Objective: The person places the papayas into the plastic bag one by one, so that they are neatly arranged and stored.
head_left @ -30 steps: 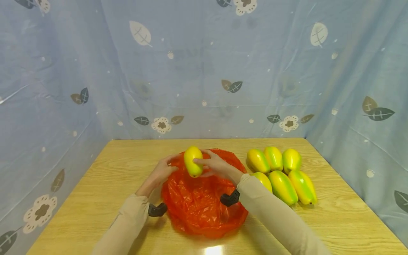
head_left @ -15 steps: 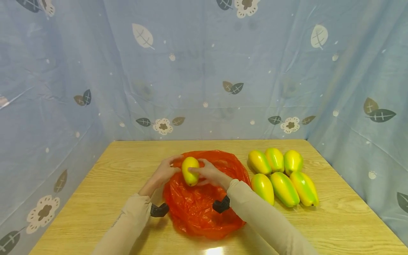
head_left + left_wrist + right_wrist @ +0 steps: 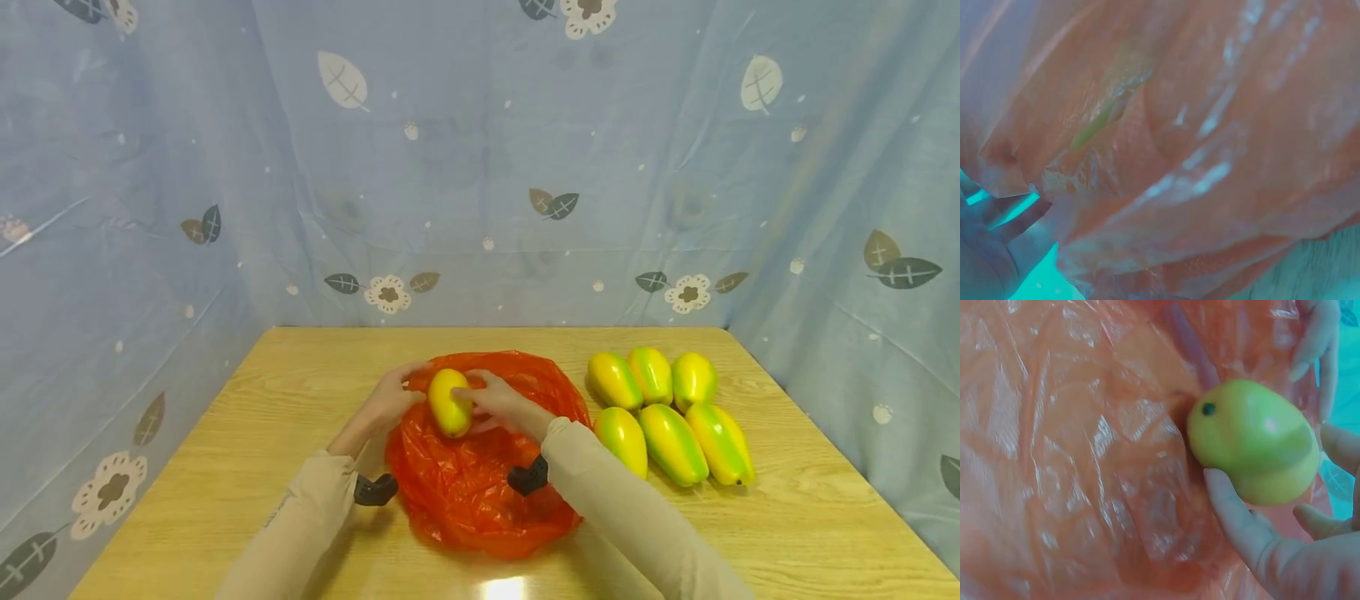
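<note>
A red plastic bag (image 3: 480,508) lies spread on the table with its mouth facing up. My left hand (image 3: 392,400) pinches its left rim, the thumb on the inner side; the left wrist view shows those fingers (image 3: 1019,231) beside the crumpled film. In the far left part of the bag rests a yellow-green mango (image 3: 450,404), its dark stem spot showing in the right wrist view. My right hand (image 3: 504,407) is spread around the mango's right side with loosened fingers, one fingertip (image 3: 1213,478) right at its edge.
To the right of the bag, several more yellow-green mangoes (image 3: 675,442) lie in two rows on the wooden table (image 3: 810,500). A blue patterned curtain (image 3: 480,167) encloses the back and both sides.
Held by my right hand, the mango came down into the bag and has stayed there over the last half second. My right hand has eased slightly rightward off it. The left hand stays at the rim.
</note>
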{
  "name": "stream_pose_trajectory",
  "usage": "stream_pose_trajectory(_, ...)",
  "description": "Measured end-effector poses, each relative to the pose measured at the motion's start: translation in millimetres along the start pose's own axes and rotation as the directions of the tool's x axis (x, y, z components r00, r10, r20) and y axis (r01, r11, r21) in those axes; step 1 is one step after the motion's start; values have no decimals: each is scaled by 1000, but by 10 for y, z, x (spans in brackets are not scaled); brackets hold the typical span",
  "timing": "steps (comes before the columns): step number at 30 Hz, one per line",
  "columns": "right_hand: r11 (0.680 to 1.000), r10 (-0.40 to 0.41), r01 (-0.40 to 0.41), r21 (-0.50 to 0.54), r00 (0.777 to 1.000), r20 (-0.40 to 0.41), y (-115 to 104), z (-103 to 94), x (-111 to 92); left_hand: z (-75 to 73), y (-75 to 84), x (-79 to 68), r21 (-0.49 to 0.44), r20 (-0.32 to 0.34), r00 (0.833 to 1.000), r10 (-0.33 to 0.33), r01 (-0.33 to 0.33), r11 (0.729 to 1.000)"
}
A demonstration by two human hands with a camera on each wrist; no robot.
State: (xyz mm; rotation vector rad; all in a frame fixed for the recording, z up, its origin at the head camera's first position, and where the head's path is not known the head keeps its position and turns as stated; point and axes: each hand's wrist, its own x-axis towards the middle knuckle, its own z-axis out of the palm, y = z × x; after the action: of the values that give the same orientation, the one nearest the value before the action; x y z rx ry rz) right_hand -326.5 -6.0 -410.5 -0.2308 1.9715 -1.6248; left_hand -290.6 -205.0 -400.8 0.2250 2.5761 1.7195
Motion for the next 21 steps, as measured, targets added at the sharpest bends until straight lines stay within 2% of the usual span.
stream_pose_trajectory(8, 1000, -10, 10, -4, 999, 47, -71, -204, -91, -18, -93, 41, 19, -5, 1000, -8, 8, 1000)
stream_pose_trajectory(12, 1000, -19, 19, 17, 999, 42, -159, -377, -147, -15, -107, 51, 34, -11, 1000, 2, -2, 999)
stream_pose_trajectory(21, 990, -85, 75, 115, 993, 85, -285, -825, -340, -30, -120, 41, 50, -21, 1000, 14, -13, 999)
